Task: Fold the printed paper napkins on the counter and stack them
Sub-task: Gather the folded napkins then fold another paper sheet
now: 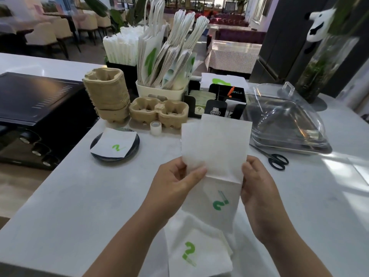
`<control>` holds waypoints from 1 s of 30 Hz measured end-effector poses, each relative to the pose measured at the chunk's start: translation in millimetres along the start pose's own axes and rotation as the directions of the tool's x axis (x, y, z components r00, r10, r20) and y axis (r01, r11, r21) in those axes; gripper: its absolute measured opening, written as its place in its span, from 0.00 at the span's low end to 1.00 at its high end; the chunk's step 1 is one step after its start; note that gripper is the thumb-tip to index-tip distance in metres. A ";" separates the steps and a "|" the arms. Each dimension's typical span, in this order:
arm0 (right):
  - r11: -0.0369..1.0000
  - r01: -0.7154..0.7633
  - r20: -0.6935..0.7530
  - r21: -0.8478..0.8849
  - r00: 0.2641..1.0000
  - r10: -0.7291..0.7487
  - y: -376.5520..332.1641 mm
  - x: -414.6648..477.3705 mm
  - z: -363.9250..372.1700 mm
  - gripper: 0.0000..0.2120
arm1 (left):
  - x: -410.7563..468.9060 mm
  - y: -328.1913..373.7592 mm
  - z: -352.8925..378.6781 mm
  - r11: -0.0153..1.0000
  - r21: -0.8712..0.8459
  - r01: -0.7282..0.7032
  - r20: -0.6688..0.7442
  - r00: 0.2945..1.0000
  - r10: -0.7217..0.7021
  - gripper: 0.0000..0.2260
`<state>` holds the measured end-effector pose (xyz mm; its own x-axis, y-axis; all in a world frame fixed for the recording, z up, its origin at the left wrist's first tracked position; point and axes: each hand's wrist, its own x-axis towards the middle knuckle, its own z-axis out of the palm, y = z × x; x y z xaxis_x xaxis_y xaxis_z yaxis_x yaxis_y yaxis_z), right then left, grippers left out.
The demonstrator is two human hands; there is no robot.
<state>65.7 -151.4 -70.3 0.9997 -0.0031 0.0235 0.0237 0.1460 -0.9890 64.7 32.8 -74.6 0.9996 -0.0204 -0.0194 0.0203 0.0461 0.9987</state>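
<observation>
Scissors [276, 159] right of held napkin [216, 144], plate [95, 154] left

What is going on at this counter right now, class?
A person is folding printed paper napkins. Both hands hold one napkin up above the counter, the left hand on its left edge and the right hand on its right edge, with a crease across the middle. A pile of napkins lies below the hands. One more napkin sits on a dark plate to the left. Scissors lie to the right.
</observation>
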 end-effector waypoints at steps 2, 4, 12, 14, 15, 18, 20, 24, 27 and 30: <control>1.000 0.001 -0.034 0.015 0.999 -0.001 3.6 -1.1 0.0 0.16 | -0.7 -1.8 -1.4 1.000 -0.026 -0.016 0.014 1.000 0.016 0.06; 1.000 -0.010 -0.053 0.011 0.999 0.011 7.1 -2.5 5.0 0.13 | -2.3 -1.3 2.5 0.999 -0.018 -0.026 0.039 0.999 0.027 0.09; 0.998 0.044 -0.078 0.038 0.996 -0.041 3.3 -2.1 11.4 0.08 | -2.5 -2.9 7.7 0.996 0.043 -0.083 0.034 0.996 0.082 0.12; 0.998 0.052 -0.069 0.035 0.996 -0.050 3.1 -2.9 9.1 0.08 | -1.2 -0.7 5.8 0.997 0.037 -0.074 0.018 0.997 0.073 0.10; 0.998 0.055 -0.072 0.024 0.996 -0.053 3.2 -2.1 8.7 0.08 | 0.2 0.4 4.4 0.997 0.036 -0.066 0.013 0.998 0.066 0.09; 0.998 0.055 -0.085 0.013 0.995 -0.053 2.5 2.3 8.4 0.06 | 4.8 6.8 -2.2 0.997 0.068 -0.046 -0.007 0.999 0.046 0.10; 0.998 0.039 -0.093 0.050 0.995 -0.034 0.7 5.9 8.3 0.06 | 7.2 12.6 -6.5 0.996 0.076 -0.041 -0.017 0.999 0.042 0.11; 0.989 0.000 -0.075 0.148 0.997 0.011 -8.0 10.5 7.9 0.06 | 9.6 26.6 -10.1 1.000 -0.019 0.016 -0.021 1.000 -0.016 0.13; 0.999 0.020 -0.100 0.037 0.995 -0.016 -5.5 6.2 3.8 0.24 | 13.2 28.2 -9.2 0.981 -0.135 0.143 -0.036 0.988 -0.149 0.13; 0.998 -0.042 -0.029 -0.040 0.999 0.041 3.3 -5.2 -0.4 0.31 | 15.3 21.0 -12.4 0.941 -0.242 0.237 -0.032 0.967 -0.252 0.14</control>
<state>60.6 -151.4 -73.7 0.9994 -0.0260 -0.0214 -0.0185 0.1061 -0.9942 80.6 45.8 -54.5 0.9624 0.0009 -0.2715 0.2604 0.2806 0.9238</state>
